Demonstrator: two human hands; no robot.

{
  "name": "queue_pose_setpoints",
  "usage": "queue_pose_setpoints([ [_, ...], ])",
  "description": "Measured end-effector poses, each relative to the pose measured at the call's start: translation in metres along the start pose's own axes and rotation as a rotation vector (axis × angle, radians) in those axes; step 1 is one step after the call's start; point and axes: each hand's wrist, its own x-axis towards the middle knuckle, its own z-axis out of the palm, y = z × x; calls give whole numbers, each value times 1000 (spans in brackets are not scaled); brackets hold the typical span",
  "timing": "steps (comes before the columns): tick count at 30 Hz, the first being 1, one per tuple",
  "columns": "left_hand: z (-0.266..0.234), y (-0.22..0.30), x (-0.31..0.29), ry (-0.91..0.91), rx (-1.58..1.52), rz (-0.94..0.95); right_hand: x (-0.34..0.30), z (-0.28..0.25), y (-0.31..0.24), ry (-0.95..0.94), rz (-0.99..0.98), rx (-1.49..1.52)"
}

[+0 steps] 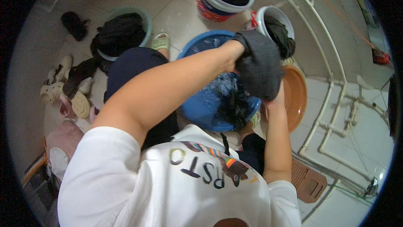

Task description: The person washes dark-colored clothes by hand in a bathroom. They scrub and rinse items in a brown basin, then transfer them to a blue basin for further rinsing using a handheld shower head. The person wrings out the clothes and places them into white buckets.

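A bunched dark grey garment (pixel 259 65) is held up over the right part of a blue basin (pixel 191 108). My left hand (pixel 231 56) grips its upper left side, with the fingers partly hidden by the cloth. My right hand (pixel 275 100) is closed on its lower end, also partly covered. Whether it is a shirt or trousers cannot be made out. In the basin, water surrounds a black wet cloth (pixel 233 107), which lies below the garment.
Beyond the basin stand a bucket (pixel 202 1) of dark clothes and a white bucket (pixel 261 16) with dark cloth. At left are a green basin (pixel 147 23) of black clothes and several shoes (pixel 52 92). An orange basin (pixel 299 97), a brown washboard (pixel 310 183) and wall pipes (pixel 329 101) are at right.
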Motion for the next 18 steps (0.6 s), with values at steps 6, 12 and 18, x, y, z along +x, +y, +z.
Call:
queue_pose_setpoints([
  [6, -3, 60, -31, 0, -161, 325, 18, -17, 15, -216, 179, 17],
  [12, -63, 137, -106, 32, -106, 930, 20, -11, 41, -60, 154, -58],
  [18, -183, 157, -167, 401, -201, 1233, 15, -30, 46, 10, 145, -73],
])
